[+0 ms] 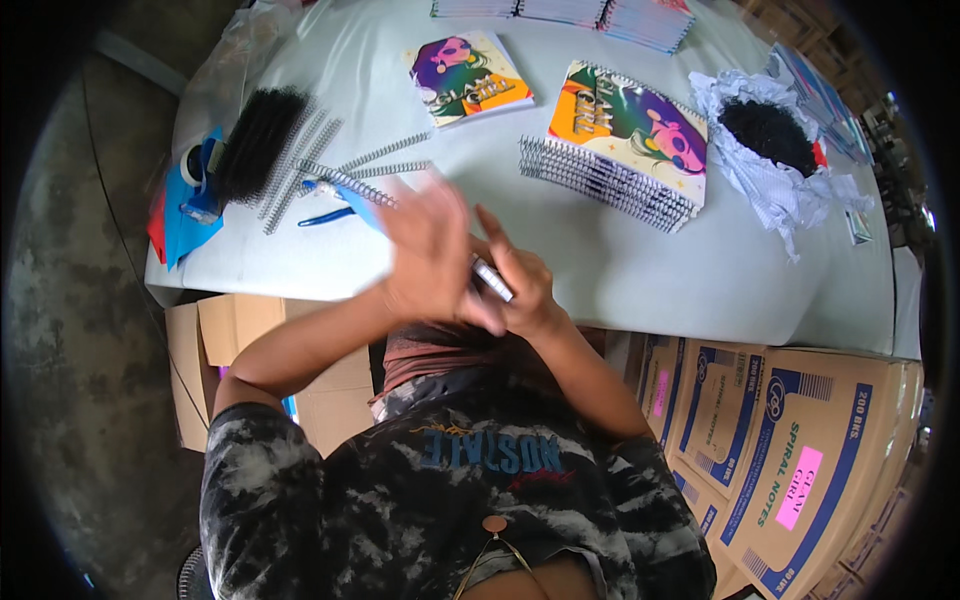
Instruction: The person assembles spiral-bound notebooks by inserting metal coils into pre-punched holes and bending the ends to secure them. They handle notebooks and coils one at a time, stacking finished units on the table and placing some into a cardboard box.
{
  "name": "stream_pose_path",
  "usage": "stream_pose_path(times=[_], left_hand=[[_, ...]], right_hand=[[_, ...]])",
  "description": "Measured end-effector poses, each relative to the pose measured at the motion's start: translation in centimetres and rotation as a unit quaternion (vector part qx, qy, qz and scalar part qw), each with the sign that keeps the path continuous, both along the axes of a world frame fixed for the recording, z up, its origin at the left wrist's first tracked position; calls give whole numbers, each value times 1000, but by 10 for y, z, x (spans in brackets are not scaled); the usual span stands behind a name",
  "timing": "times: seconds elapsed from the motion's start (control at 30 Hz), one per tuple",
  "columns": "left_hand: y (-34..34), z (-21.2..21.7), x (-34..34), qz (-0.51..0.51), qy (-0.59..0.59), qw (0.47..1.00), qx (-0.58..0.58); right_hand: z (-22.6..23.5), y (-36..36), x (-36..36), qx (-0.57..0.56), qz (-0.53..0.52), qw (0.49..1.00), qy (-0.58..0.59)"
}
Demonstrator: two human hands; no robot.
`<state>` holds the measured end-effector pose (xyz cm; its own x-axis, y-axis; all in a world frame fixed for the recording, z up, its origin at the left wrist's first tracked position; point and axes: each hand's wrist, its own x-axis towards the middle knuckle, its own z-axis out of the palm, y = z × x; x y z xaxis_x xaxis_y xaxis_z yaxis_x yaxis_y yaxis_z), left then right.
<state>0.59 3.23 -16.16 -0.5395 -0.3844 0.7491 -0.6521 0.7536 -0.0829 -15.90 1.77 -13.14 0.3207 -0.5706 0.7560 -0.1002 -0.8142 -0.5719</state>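
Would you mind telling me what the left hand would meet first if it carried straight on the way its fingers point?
Probably the loose spiral binding coils on the table, just beyond the left hand; motion blur makes depth uncertain.

Materials and surface finishes at the binding table

The table [600,270] carries a smooth, matt pale covering. The notebooks [630,125] at far centre have glossy printed card covers; the wire spirals [600,180] along their near edge and the loose coils [330,165] at far left read as bright metal. The black bundle [258,140] looks matt and bristly. Crumpled white paper [770,185] at far right is creased and dull. The cartons [790,450] at near right are matt brown corrugated card. The pliers [325,215] have blue plastic handles.
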Motion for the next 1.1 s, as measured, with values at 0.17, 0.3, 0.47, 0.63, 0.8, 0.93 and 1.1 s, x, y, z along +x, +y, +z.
stream_pose_path(times=[0.17,0.3,0.47,0.63,0.8,0.93,1.1], left_hand=[[5,22,0,85,-78,987,-113],[12,32,-22,1,23,974,225],[12,45,-15,86,-1,995,-47],[34,9,-12,23,-6,990,138],[46,96,-15,-23,273,890,363],[25,132,0,34,461,769,441],[-11,112,11,-88,511,617,592]], right_hand=[[-1,-3,4,0,4,999,-39],[-11,-5,4,18,10,999,-39],[-1,-2,5,29,37,999,-18],[5,1,13,148,45,985,-75],[58,5,16,-11,84,996,27],[113,-8,-8,52,-29,972,228],[84,-34,-7,378,78,922,-40]])
